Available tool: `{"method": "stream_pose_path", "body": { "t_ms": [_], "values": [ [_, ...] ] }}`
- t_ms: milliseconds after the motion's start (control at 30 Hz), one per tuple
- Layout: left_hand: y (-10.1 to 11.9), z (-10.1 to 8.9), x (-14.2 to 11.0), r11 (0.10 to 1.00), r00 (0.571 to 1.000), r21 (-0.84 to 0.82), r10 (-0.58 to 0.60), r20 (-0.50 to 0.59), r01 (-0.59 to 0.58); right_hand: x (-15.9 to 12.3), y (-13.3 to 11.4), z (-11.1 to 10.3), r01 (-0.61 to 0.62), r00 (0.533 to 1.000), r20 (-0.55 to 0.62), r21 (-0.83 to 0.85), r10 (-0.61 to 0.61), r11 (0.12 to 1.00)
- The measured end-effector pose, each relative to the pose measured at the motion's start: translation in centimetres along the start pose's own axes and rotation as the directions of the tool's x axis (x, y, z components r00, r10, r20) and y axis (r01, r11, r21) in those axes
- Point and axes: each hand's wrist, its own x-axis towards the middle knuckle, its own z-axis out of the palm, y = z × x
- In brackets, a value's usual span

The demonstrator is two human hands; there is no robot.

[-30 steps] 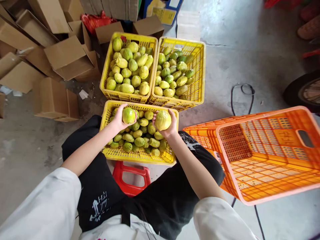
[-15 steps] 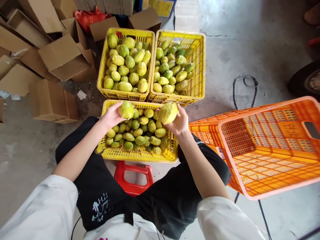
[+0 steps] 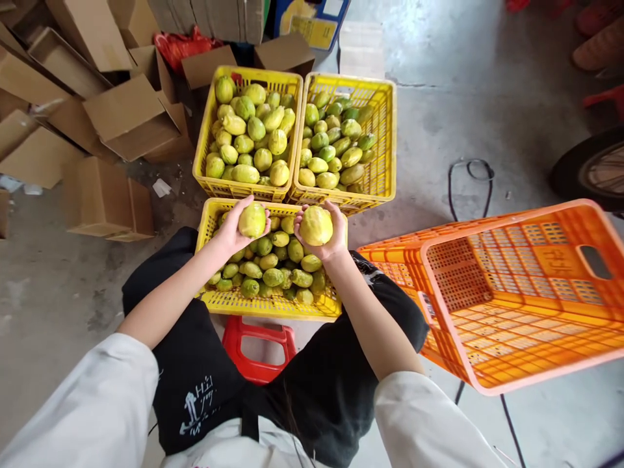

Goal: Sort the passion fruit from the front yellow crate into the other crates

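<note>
Upper garment (image 3: 221, 443): white; sleeves (image 3: 97, 390) loose, ending near the elbows. Trousers (image 3: 192, 341): black — white figure-and-lettering print (image 3: 197, 406) on the left thigh, further white marking (image 3: 366, 268) near the right knee. Narrow dark strip (image 3: 250, 422) at the waist. Left hand (image 3: 232, 231) and right hand (image 3: 336, 243) — bare.

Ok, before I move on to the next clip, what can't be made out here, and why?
Head view: palm sides of the left fruit and right fruit, hidden by the left hand and right hand.
Head view: depths of the near yellow crate, covered by its top fruit.
Head view: rest of the wheel, cut off by the right edge.
Head view: fine print on the blue box, too small.
</note>
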Motion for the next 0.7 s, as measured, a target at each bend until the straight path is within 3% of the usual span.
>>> {"method": "stream_pose_path", "body": {
  "t_ms": [100, 233, 333, 500, 700],
  "values": [
    [1.0, -2.2, -0.2, 0.998, 0.994, -0.034, 0.043, -0.097, -0.046, -0.7, -0.8, -1.5, 0.093, 0.991, -0.093, -0.021, -0.094, 0.995],
    [2.4, -5.0, -0.8, 0.992, 0.972, -0.030, 0.115, -0.205, -0.123, -1.7, -2.0, -3.7, 0.188, 0.972, -0.131, -0.082, -0.197, 0.979],
    [3.5, -5.3, -1.2, 0.984, 0.967, -0.007, 0.172, -0.190, -0.176, -2.3, -2.6, -5.0, 0.206, 0.964, -0.142, -0.128, -0.223, 0.970],
    [3.5, -2.6, -0.8, 0.981, 0.981, 0.062, 0.187, -0.041, -0.185, -2.2, -2.4, -4.4, 0.198, 0.978, -0.056, -0.033, -0.200, 0.980],
    [-0.2, 1.6, 0.2, 0.993, 0.995, 0.079, 0.085, 0.055, -0.090, -0.6, -0.5, 0.8, 0.197, 0.979, 0.044, 0.090, -0.201, 0.976]
  ]
}}
